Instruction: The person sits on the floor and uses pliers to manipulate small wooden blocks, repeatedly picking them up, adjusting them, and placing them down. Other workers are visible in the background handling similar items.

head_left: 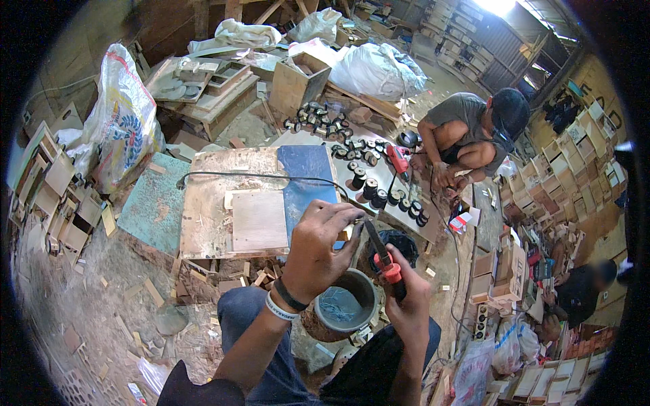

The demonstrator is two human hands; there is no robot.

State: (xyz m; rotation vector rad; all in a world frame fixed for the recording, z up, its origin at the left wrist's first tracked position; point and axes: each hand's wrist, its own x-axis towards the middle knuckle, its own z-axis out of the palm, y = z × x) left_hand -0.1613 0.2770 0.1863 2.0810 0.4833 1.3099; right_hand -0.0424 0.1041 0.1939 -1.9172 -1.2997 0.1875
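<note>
Raising left hand (318, 247), fingers pinched, right hand (405, 284) gripping red-handled knife (383, 258)

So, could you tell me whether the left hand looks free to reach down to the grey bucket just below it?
Probably not at once: the left hand is pinching a small piece against the red-handled tool that the right hand holds. Nothing lies between it and the grey bucket.

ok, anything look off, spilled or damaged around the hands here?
Nothing damaged at the hands: the left hand pinches a small piece, the right hand grips a red-handled tool above a round grey bucket. Wood offcuts lie scattered across the dirt floor.
</note>
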